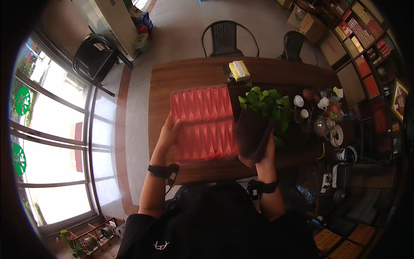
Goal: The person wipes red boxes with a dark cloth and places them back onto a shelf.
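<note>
A flat, see-through box [174, 113] holds two rows of slim red packets [202, 105] over the wooden table. My left hand [167, 133] grips its left edge, thumb on top and fingers tucked out of sight. To the right of the box, my right hand [265, 157] is closed around a dark brown cloth [253, 134]. The bunched cloth rests against or very near the box's right edge; which of the two I cannot tell. It hides most of the right fingers. Just behind the cloth grows a leafy green plant [266, 100], its base hidden.
A yellow tissue pack [239, 70] lies at the table's [181, 71] far side. Teaware, including a white cup [298, 101] and a glass pot [320, 127], crowds the right end. Beyond stands a dark chair [224, 39]. Tall windows line the left, stocked shelves [364, 56] the right.
</note>
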The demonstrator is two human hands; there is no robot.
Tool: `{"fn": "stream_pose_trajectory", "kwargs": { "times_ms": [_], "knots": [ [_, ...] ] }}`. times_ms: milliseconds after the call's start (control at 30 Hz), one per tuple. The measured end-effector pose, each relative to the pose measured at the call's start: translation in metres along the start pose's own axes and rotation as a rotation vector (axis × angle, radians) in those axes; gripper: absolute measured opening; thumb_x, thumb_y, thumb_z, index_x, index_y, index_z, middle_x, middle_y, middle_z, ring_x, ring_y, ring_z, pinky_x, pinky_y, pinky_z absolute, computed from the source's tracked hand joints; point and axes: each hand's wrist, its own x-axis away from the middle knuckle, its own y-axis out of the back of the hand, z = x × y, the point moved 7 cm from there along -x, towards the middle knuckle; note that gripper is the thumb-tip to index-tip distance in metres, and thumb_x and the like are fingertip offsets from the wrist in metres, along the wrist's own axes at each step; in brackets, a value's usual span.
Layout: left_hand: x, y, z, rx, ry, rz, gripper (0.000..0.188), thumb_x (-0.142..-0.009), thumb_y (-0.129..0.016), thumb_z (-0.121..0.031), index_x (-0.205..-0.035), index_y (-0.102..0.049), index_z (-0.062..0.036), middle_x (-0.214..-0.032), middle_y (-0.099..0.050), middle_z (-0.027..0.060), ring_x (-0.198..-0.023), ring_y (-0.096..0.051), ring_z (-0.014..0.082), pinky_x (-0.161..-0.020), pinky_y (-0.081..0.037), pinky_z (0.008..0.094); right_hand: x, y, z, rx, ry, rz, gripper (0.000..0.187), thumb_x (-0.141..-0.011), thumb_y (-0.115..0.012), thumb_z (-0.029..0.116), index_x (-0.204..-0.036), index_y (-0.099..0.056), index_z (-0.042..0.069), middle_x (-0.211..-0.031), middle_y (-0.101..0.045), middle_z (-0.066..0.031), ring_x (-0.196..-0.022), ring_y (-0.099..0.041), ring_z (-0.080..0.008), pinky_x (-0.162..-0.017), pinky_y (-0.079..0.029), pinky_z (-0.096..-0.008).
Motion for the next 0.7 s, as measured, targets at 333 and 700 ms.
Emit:
{"fn": "stream_pose_trajectory", "kwargs": {
  "times_ms": [333,700],
  "knots": [
    [-0.046,0.021,-0.013,-0.099,-0.132,0.1,0.057,-0.101,-0.053,-0.027,-0.15,-0.033,-0.0046,-0.117,-0.066,0.0154,-0.103,-0.063,0.0203,-0.086,-0.05,0.0335,0.069,-0.052,-0.022,-0.428,-0.003,0.188,0.071,-0.099,-0.042,0.058,-0.142,-0.044,0.002,-0.14,-0.052,-0.0166,-0.124,-0.055,-0.0296,-0.104,-0.047,-0.0431],
    [0.116,-0.174,-0.226,-0.047,-0.723,0.727,0.047,-0.101,-0.051,-0.018,-0.143,-0.044,0.0017,-0.154,-0.037,0.0181,-0.143,-0.035,0.0287,-0.115,-0.028,0.0389,0.23,0.053,-0.009,-0.437,0.525,-0.238,0.056,-0.101,-0.047,0.038,-0.142,-0.044,0.0,-0.137,-0.054,-0.0111,-0.118,-0.057,-0.0217,-0.101,-0.046,-0.0327]
  ]
}}
